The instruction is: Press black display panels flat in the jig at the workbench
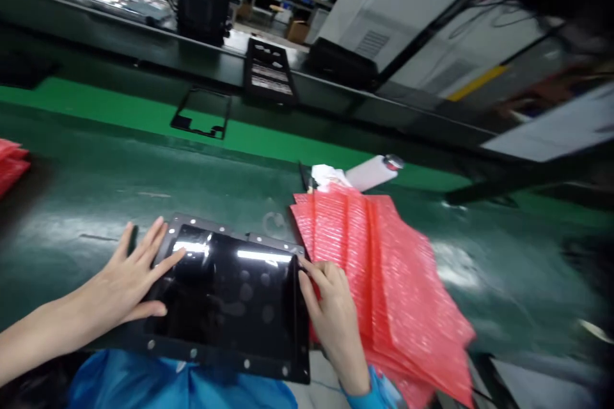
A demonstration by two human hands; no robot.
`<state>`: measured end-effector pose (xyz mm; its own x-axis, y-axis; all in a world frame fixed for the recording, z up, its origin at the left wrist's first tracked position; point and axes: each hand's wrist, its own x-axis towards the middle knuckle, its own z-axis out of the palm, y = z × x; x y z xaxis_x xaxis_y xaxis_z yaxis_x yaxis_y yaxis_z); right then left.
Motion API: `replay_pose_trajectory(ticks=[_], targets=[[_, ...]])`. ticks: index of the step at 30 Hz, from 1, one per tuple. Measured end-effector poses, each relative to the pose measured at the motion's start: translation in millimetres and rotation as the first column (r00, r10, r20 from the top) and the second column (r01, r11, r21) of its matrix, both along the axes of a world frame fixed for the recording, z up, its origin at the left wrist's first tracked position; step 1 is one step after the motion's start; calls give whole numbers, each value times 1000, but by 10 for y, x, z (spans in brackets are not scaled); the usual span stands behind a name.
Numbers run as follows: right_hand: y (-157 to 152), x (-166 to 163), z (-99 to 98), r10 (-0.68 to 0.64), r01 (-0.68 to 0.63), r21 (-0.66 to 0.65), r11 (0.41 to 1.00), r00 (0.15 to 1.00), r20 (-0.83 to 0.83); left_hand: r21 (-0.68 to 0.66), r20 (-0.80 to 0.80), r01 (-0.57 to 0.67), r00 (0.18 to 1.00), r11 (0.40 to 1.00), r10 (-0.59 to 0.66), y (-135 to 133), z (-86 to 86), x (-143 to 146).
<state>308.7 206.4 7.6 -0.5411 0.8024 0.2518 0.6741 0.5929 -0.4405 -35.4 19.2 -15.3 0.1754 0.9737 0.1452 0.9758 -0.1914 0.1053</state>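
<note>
A black screen panel (235, 297) with a glossy face lies at the table's near edge, reaching over my blue clothing. Its dark frame has several round silver spots along the top and bottom edges. My left hand (127, 278) is open, fingers spread, resting over the panel's left edge with the thumb on its face. At the upper right corner my right hand (330, 307) is closed, its index finger and thumb at the panel's edge and the other fingers curled. Whether a thin film lies between those fingertips is too small to tell. Light reflections and smudges show on the glass.
Red bubble-wrap bags (398, 268) lie piled right of the panel, with a white bottle (374, 172) behind them. More red bags (10, 163) sit at the left edge. A thin black frame (180, 121) lies farther back, near a raised ledge holding a black housing (269, 73) and a monitor (201, 9).
</note>
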Motion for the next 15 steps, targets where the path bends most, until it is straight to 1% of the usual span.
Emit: replay_pose_trajectory(ticks=[2,4,7,9,11,15], targets=[[34,5,20,27,-30,61,998,999,44,41,-35,27,999,999,-26,14,-46,-42],[54,6,21,74,-85,93,992,991,116,66,-43,41,998,997,-38,26,-62,-59],[50,15,-27,121,-171,158,972,951,285,64,-40,-12,999,998,15,27,-59,-15],[29,21,-86,128,-215,208,954,922,366,79,-26,-58,998,995,60,19,-72,45],[-3,14,-156,127,-222,221,950,918,376,94,-1,-86,996,992,87,14,-109,106],[-72,-57,-276,84,-124,148,981,964,253,91,55,-139,989,986,134,25,-199,188]])
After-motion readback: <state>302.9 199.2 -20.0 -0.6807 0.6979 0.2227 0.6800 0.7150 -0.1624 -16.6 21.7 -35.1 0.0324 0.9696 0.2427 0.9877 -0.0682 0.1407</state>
